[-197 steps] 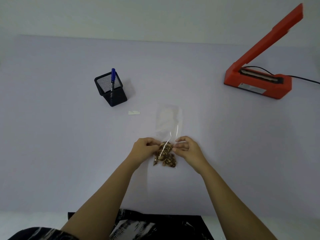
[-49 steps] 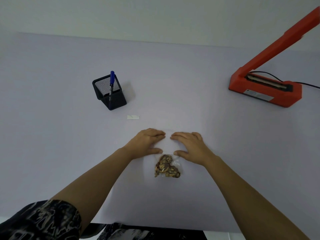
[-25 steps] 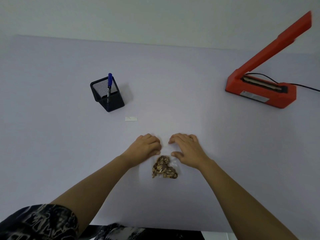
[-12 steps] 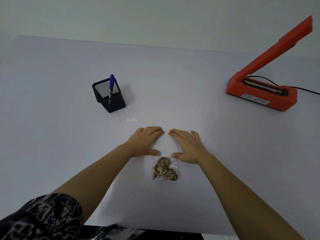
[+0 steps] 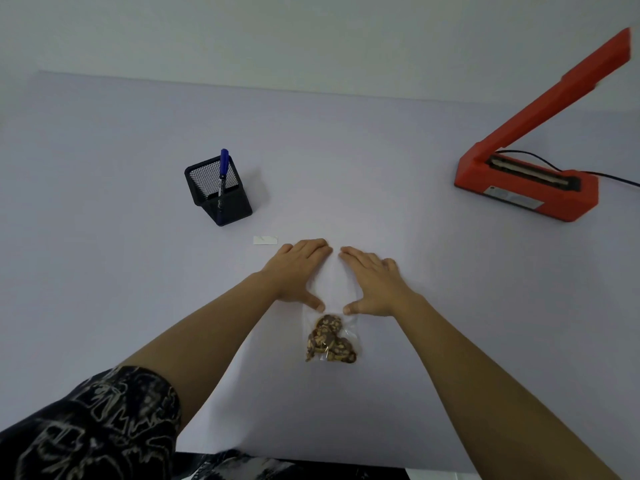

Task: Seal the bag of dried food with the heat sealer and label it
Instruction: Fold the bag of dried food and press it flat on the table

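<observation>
A clear plastic bag (image 5: 334, 282) lies flat on the table in front of me, with brown dried food (image 5: 329, 339) bunched in its near end. My left hand (image 5: 298, 270) and my right hand (image 5: 372, 280) rest palms down on the empty upper part of the bag, fingers spread, thumbs just above the food. The red heat sealer (image 5: 526, 183) stands at the far right with its arm raised. A small white label (image 5: 265, 240) lies left of my left hand. A blue pen (image 5: 223, 174) stands in a black mesh holder (image 5: 218, 190).
The sealer's black cord (image 5: 613, 176) runs off to the right. The table (image 5: 104, 271) is pale lilac, with a white wall behind it. My dark patterned sleeve shows at the lower left.
Since a second ago my curled fingers have flattened and slid outward along the bag toward its far end. The bag and food stay in place.
</observation>
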A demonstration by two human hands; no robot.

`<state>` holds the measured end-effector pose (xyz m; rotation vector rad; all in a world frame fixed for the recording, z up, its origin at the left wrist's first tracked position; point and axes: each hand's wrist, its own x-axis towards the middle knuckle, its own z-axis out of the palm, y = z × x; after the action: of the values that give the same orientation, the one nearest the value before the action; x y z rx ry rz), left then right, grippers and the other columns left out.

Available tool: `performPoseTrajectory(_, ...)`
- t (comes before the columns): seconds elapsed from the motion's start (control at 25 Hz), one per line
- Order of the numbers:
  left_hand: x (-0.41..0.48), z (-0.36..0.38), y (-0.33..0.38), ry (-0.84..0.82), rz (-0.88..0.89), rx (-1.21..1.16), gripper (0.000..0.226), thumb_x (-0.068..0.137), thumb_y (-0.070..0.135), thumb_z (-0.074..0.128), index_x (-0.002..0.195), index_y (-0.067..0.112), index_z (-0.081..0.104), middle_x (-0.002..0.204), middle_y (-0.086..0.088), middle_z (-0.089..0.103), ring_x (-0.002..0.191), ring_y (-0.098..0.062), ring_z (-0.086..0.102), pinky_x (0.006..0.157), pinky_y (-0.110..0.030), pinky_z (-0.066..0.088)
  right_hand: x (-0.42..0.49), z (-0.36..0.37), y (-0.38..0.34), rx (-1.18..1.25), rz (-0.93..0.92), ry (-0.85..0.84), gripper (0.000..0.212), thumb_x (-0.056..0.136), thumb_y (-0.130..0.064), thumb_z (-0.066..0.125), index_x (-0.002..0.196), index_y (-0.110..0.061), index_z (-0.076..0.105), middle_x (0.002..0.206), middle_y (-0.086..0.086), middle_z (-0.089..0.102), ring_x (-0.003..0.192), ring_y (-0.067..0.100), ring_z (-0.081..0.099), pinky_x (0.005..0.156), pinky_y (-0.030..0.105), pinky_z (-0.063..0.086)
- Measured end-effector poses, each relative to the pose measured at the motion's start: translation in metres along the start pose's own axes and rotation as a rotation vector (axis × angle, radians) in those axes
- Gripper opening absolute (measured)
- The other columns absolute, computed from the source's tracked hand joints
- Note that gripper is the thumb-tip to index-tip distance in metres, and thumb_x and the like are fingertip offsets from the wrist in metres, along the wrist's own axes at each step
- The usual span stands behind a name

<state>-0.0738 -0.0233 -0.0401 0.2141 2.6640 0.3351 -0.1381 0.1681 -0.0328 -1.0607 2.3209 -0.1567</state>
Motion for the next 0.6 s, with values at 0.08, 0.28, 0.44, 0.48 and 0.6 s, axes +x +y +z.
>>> performPoseTrajectory(0.08, -0.002, 0.002, 0.001, 0.020, 0.006, -0.006, 0.112, 0.064, 0.067, 0.068, 0.148, 0.017, 0.013, 0.154, -0.001, 0.015, 0.140, -0.021, 0.014, 0.112, -0.037, 0.017, -0.003, 0.002, 0.000, -0.016, -0.015, 0.036, 0.103, 0.070, -0.051, 0.069, 0.147, -0.021, 0.007, 0.156, -0.006, 0.006, 0.140, 0.016, 0.014, 0.107, 0.040, 0.015)
performPoseTrajectory(0.28, -0.015, 0.013, 0.000, 0.179, 0.113, 0.005, 0.075, 0.075, 0.066, 0.054, 0.131, 0.016, 0.044, 0.136, -0.002, 0.043, 0.125, -0.023, 0.038, 0.097, -0.035, 0.033, -0.015, 0.009, -0.001, 0.004, -0.038, 0.155, 0.081, 0.075, -0.045, 0.067, 0.140, -0.023, 0.025, 0.149, -0.007, 0.023, 0.135, 0.012, 0.022, 0.097, 0.034, 0.015)
performPoseTrajectory(0.44, -0.029, 0.034, 0.004, 0.248, 0.173, 0.104, 0.043, 0.086, 0.056, 0.034, 0.103, 0.024, 0.056, 0.110, 0.005, 0.061, 0.100, -0.017, 0.060, 0.080, -0.024, 0.033, -0.021, 0.018, -0.003, -0.008, -0.078, 0.171, 0.053, 0.084, -0.037, 0.059, 0.131, -0.025, 0.037, 0.141, -0.011, 0.034, 0.131, 0.007, 0.028, 0.089, 0.029, 0.012)
performPoseTrajectory(0.48, -0.030, 0.036, 0.004, 0.267, 0.180, 0.108, 0.042, 0.087, 0.054, 0.033, 0.105, 0.025, 0.057, 0.111, 0.005, 0.062, 0.100, -0.016, 0.061, 0.080, -0.024, 0.036, -0.022, 0.019, -0.004, -0.009, -0.082, 0.161, 0.051, 0.085, -0.036, 0.057, 0.132, -0.026, 0.037, 0.143, -0.012, 0.033, 0.131, 0.006, 0.027, 0.091, 0.030, 0.012)
performPoseTrajectory(0.6, -0.027, 0.030, 0.005, 0.187, 0.136, 0.018, 0.055, 0.088, 0.054, 0.037, 0.128, 0.019, 0.050, 0.134, 0.001, 0.051, 0.123, -0.018, 0.048, 0.095, -0.032, 0.039, -0.021, 0.020, -0.002, -0.008, -0.067, 0.135, 0.058, 0.087, -0.037, 0.055, 0.139, -0.027, 0.031, 0.148, -0.013, 0.028, 0.136, 0.005, 0.023, 0.101, 0.035, 0.014)
